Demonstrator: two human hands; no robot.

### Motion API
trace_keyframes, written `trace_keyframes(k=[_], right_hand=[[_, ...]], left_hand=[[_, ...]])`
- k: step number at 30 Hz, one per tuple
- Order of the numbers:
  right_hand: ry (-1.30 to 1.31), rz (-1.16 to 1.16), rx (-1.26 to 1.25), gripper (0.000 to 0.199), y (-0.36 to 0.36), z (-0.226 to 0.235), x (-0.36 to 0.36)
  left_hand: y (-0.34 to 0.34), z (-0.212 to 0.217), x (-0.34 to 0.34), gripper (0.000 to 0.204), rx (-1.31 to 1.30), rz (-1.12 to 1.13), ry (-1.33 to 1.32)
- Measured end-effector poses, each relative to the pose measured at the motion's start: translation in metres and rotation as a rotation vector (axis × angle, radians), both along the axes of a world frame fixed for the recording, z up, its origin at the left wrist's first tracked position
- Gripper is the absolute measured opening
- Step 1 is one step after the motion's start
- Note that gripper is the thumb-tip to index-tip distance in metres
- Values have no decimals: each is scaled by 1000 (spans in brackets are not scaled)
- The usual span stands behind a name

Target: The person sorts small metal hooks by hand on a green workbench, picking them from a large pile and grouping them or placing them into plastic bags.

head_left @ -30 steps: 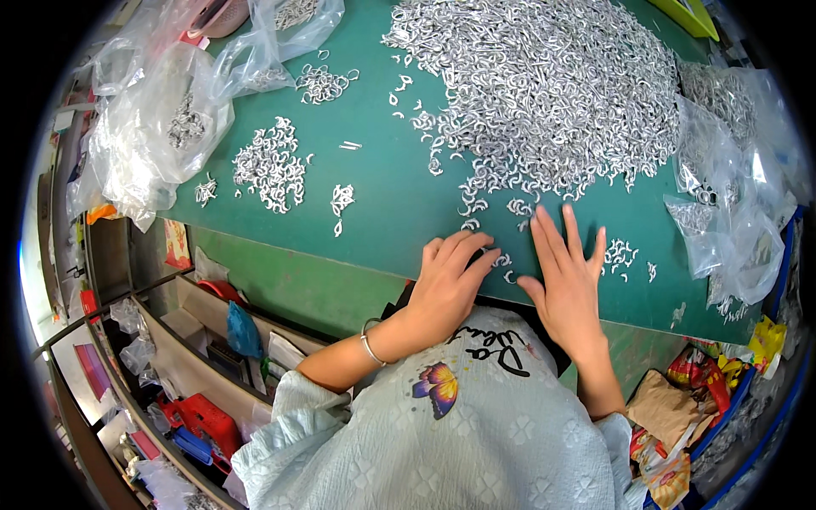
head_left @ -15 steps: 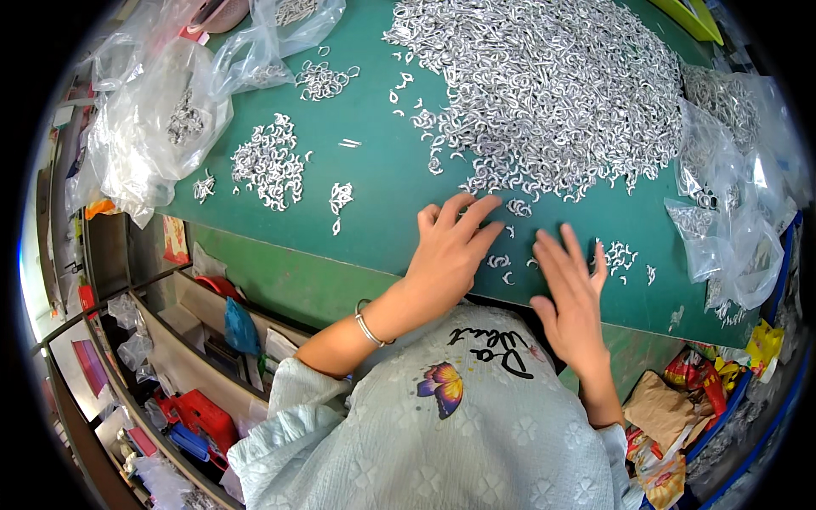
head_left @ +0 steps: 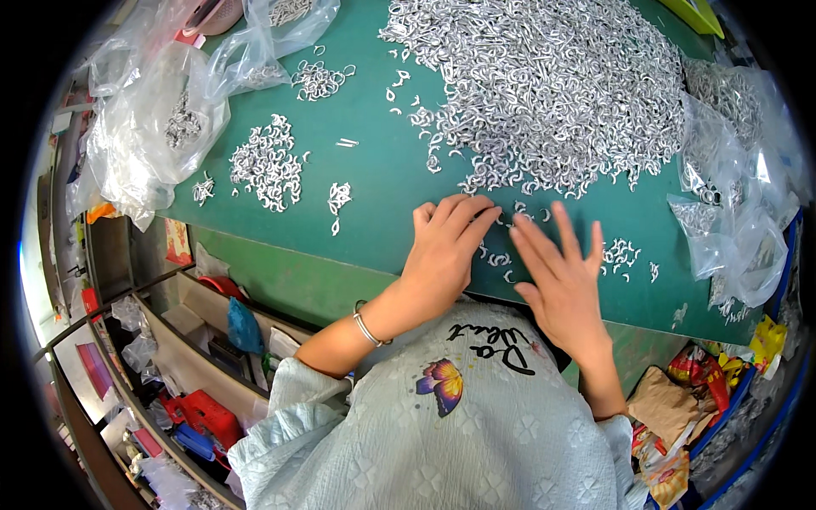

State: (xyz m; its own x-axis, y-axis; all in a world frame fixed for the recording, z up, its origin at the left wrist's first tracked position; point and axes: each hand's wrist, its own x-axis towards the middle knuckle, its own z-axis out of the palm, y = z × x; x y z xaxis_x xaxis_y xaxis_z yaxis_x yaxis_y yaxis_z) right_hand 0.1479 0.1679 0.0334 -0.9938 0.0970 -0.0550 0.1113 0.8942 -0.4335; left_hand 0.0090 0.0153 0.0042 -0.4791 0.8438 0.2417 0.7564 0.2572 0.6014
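Observation:
On the green tabletop (head_left: 382, 242), my left hand (head_left: 444, 246) is palm down, its fingers bent and drawn together. Its tips rest by loose curved silver metal pieces; its thumb and anything beneath the fingers are hidden. To its right, my right hand (head_left: 561, 293) reaches over the table with spread fingers, holding nothing visible. Several curved pieces (head_left: 495, 257) lie between the hands. Another small cluster of curved pieces (head_left: 620, 255) lies right of my right fingers. Beyond both hands spreads a large heap of similar silver pieces (head_left: 552, 93).
Smaller piles of curved pieces (head_left: 270, 166) and rings (head_left: 321, 80) lie left on the table. Clear plastic bags (head_left: 140, 161) sit at the far left, more bags (head_left: 731, 212) at the right. Below the left edge are shelves (head_left: 191, 340); a paper bag (head_left: 671, 404) lies lower right.
My right hand has shifted left and slightly away from me, nearer my left hand, its fingers spread wider. My left fingers have drawn closer together, and loose pieces between the hands have shifted.

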Motion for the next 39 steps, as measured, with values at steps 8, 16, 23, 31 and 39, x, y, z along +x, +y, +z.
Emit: trace_keyframes(k=[8,16,23,31,39], right_hand=[[-126,-69,58,64,9,3,40],[-19,-211,103,66,5,0,13],[-42,-30,-106,68,-11,-7,2],[-4,18,-149,64,-1,-6,11],[-9,44,-129,61,-9,-5,-2]], left_hand=[[-18,1,2,36,45,115,-36],[-22,-1,16,36,-12,131,-78],[-21,3,16,37,24,196,-106],[-27,-1,13,40,13,114,-92],[-27,-3,13,43,-7,115,-89]])
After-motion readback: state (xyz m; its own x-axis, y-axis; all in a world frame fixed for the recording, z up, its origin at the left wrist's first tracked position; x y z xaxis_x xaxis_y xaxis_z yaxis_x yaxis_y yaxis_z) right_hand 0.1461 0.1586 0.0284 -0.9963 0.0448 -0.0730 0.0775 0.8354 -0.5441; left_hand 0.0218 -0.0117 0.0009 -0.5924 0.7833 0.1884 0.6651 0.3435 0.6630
